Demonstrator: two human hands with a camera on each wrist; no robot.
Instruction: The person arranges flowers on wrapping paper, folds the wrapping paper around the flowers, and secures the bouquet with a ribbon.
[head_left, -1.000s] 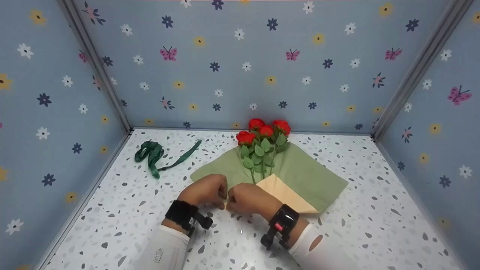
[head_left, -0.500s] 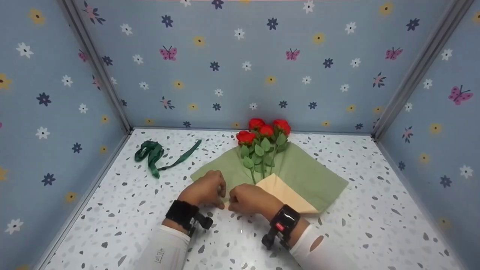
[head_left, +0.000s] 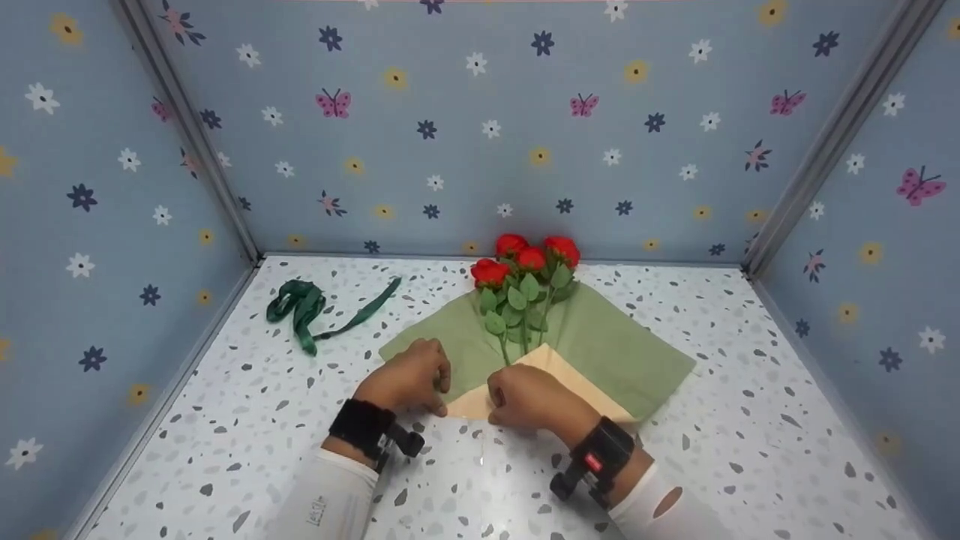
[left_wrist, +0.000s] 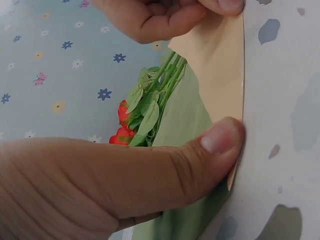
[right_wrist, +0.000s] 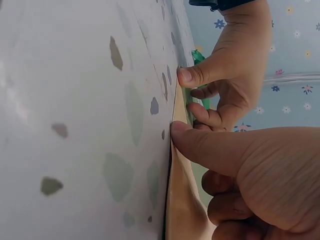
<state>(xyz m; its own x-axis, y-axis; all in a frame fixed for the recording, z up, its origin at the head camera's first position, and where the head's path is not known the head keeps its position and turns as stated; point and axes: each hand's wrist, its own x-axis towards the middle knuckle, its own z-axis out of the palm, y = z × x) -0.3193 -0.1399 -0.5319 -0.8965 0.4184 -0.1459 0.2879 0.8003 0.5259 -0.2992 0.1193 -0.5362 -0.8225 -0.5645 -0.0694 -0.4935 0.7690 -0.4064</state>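
While both hands (head_left: pixel 469 386) pinch the wrapping paper's (head_left: pixel 622 352) folded near edge, bare tabletop (head_left: pixel 750 420) surrounds them.

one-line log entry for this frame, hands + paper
left hand: thumb pressing fold edge of wrapping paper | right hand: pressing same edge | roses: lying on paper | ribbon: untouched, at left

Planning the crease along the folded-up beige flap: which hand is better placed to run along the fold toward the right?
Probably the right hand: it sits mid-fold on the wrapping paper, with uncreased edge beyond it. The left hand pins the fold's left end, thumb on the edge.
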